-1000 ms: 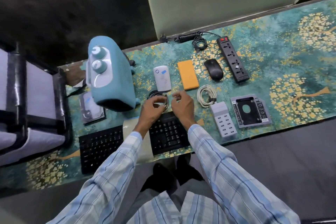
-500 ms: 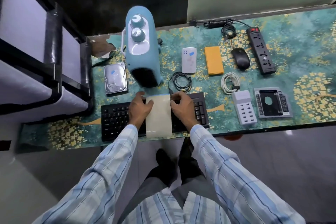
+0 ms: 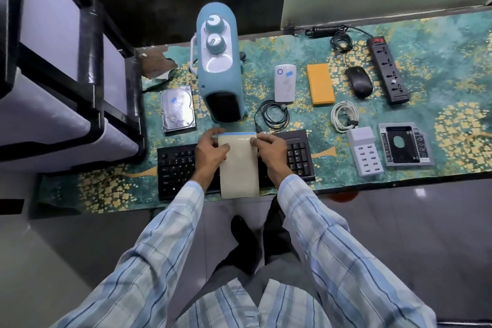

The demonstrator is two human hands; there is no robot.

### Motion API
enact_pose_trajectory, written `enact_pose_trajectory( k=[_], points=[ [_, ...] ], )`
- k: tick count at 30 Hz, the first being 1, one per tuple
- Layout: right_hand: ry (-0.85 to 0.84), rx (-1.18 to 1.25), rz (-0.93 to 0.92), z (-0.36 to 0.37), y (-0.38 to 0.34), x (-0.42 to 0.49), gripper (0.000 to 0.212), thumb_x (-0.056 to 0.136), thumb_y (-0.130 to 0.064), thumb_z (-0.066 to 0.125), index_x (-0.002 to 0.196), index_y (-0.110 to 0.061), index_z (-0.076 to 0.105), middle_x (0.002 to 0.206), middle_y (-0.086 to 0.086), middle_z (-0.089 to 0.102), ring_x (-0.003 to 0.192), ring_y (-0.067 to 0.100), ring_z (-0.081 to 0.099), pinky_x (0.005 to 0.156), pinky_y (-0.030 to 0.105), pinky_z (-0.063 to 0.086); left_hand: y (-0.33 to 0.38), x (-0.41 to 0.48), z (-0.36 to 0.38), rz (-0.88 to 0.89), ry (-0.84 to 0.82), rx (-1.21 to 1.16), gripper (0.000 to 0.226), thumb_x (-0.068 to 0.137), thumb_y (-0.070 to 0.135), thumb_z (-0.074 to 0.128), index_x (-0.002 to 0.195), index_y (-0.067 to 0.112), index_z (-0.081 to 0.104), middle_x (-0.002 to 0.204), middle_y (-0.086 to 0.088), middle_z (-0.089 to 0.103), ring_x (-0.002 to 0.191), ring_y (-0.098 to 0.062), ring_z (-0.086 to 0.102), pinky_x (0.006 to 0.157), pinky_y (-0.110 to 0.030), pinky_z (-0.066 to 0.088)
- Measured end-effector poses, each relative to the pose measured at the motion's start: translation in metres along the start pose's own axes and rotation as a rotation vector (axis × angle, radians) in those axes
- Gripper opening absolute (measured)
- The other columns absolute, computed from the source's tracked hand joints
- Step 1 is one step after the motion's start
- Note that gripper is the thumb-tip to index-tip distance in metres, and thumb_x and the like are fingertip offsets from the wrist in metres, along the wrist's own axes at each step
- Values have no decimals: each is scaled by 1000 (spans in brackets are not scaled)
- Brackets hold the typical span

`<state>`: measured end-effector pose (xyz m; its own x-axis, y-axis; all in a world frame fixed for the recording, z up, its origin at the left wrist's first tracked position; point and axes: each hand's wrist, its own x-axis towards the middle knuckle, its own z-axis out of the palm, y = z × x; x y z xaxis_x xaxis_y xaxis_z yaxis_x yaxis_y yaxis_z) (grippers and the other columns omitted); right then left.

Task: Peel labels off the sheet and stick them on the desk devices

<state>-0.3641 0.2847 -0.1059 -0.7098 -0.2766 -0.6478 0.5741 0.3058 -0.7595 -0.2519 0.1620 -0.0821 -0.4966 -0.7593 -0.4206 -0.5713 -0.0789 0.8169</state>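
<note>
A pale label sheet with a blue strip along its top edge lies over the black keyboard. My left hand grips the sheet's upper left edge and my right hand pinches its upper right edge. Blue labels show on the hard drive and on the white power bank. The blue heater, orange case, black mouse, power strip, white USB hub and drive caddy show no label.
A coiled black cable lies just beyond the sheet, and a white cable sits right of it. A black-framed drawer unit stands at the left. The desk's patterned mat ends at a front edge near my legs.
My hands left the black cable coil and came back to the label sheet on the keyboard, each taking a top corner. My head has shifted, so the desk sits further right in view.
</note>
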Motion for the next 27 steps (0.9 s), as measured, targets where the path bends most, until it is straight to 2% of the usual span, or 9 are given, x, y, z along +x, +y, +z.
enact_pose_trajectory(
  k=[1, 3, 5, 7, 9, 13, 19, 22, 27],
  points=[
    [-9, 1, -6, 1, 1, -2, 6, 87, -14, 80, 93, -13, 79, 91, 1, 77, 77, 13, 66, 71, 27, 52, -1, -2, -2, 28, 3, 40, 45, 80, 5, 68, 122, 21, 66, 101, -16, 70, 70, -17, 64, 58, -26, 54],
    [-30, -1, -26, 3, 2, -4, 4, 88, -13, 80, 88, -17, 79, 89, -1, 77, 78, 12, 67, 72, 27, 53, 0, -5, -6, 124, 50, 186, 47, 76, 7, 70, 121, 20, 68, 114, -8, 68, 90, -17, 66, 74, -26, 54],
    [-54, -8, -40, 3, 3, -7, 5, 88, -13, 79, 89, -17, 79, 88, -3, 77, 77, 10, 68, 70, 25, 53, 5, -7, -6, 232, 93, 320, 43, 77, 13, 72, 120, 21, 70, 123, -3, 61, 90, -17, 64, 84, -26, 49],
    [-84, -11, -61, 1, 4, -8, 7, 88, -12, 80, 95, -13, 80, 89, -2, 77, 76, 8, 67, 68, 22, 52, 12, -8, -1, 323, 77, 392, 36, 81, 20, 72, 117, 24, 73, 123, 1, 62, 81, -22, 66, 79, -27, 51],
    [-112, -3, -92, -1, 4, -10, 11, 88, -11, 81, 98, -9, 80, 89, 1, 78, 76, 8, 68, 67, 20, 53, 20, -8, 4, 425, 32, 444, 29, 84, 26, 72, 113, 25, 75, 119, 4, 67, 86, -22, 68, 76, -27, 53],
    [-164, 21, -159, -3, 3, -10, 19, 87, -10, 83, 102, 1, 79, 92, 11, 78, 75, 8, 70, 69, 17, 56, 30, -3, 11, 587, -33, 529, 26, 89, 35, 69, 111, 24, 77, 113, 5, 73, 99, -16, 69, 81, -33, 56],
    [-176, 12, -210, -8, 3, -6, 26, 83, -13, 87, 102, 2, 79, 96, 18, 80, 81, 14, 74, 74, 22, 59, 37, -1, 10, 678, -48, 653, 16, 90, 33, 71, 99, 23, 79, 99, 2, 78, 89, -22, 72, 72, -37, 58],
    [-179, 19, -226, -9, 3, -6, 26, 82, -12, 88, 102, 3, 79, 95, 19, 79, 81, 17, 74, 76, 25, 60, 39, 3, 8, 693, -71, 669, 16, 89, 34, 73, 99, 24, 79, 98, 4, 79, 86, -18, 73, 71, -33, 58],
    [-172, 17, -224, -11, 3, -9, 25, 83, -7, 86, 104, 4, 79, 97, 21, 79, 79, 13, 73, 73, 21, 57, 40, 9, 5, 729, -122, 687, 19, 88, 36, 72, 102, 25, 80, 96, 7, 79, 82, -12, 72, 69, -29, 57]
  ],
)
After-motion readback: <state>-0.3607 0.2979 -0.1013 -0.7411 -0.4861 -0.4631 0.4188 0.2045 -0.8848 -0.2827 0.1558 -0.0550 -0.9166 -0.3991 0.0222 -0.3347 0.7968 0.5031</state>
